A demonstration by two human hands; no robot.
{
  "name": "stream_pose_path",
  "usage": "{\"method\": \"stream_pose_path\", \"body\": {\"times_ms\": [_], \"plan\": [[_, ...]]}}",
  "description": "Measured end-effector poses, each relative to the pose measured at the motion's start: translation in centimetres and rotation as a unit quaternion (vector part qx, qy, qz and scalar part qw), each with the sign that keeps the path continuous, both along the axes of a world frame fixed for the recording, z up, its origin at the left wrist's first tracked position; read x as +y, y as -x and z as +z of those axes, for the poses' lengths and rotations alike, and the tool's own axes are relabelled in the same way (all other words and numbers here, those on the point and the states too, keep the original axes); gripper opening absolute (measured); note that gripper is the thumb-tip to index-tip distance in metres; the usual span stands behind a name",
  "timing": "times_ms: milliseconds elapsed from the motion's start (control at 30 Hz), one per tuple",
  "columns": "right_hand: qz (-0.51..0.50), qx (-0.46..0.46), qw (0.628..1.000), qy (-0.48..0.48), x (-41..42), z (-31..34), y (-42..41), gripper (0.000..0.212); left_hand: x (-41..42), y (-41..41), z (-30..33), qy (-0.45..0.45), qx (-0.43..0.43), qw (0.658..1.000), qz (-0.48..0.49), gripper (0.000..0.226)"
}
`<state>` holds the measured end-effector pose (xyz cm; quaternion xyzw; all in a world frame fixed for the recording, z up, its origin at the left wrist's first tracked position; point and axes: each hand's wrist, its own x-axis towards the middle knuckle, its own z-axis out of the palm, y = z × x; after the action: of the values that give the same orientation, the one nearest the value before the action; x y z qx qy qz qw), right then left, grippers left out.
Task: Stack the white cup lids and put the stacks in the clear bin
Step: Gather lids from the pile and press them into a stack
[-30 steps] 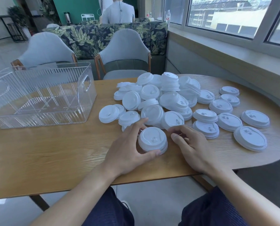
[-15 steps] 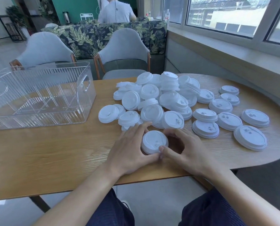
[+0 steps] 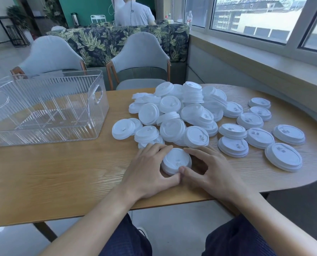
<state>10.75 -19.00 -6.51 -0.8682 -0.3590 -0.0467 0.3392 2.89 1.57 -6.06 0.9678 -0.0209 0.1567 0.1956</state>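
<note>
A small stack of white cup lids (image 3: 175, 160) sits on the wooden table (image 3: 61, 172) right in front of me. My left hand (image 3: 150, 169) curls round its left side and my right hand (image 3: 207, 169) curls round its right side, thumbs meeting at the near edge. Behind it lies a big loose pile of white lids (image 3: 180, 113), some heaped on each other. Flatter lids and low stacks (image 3: 233, 145) spread out to the right. The clear ribbed bin (image 3: 43, 108) stands at the table's left with nothing in it.
Two grey chairs (image 3: 141, 60) stand behind the table, with a leaf-patterned sofa and a seated person further back. A window sill runs along the right. The table's rounded end (image 3: 316, 163) is at the right, its near edge just below my wrists.
My right hand has moved left and closed in on the small stack. Both hands now cup it from either side, thumbs touching at the front. The stack has shifted slightly away from me.
</note>
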Motion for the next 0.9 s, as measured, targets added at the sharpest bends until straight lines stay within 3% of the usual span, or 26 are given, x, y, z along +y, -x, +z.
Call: {"method": "stream_pose_path", "body": {"times_ms": [500,700,900], "plan": [[0.007,0.046,0.998,-0.032,0.05,-0.07,-0.69,0.067,0.24,0.02,0.21,-0.02,0.028,0.999,-0.012,0.088],[0.005,0.029,0.999,-0.019,0.01,-0.11,-0.77,0.074,0.23,0.02,0.25,-0.026,0.031,0.999,-0.016,0.09],[-0.009,0.018,1.0,-0.017,-0.06,0.02,-0.2,0.066,0.06,0.11,0.29,-0.019,0.029,0.999,-0.011,0.087]]}}
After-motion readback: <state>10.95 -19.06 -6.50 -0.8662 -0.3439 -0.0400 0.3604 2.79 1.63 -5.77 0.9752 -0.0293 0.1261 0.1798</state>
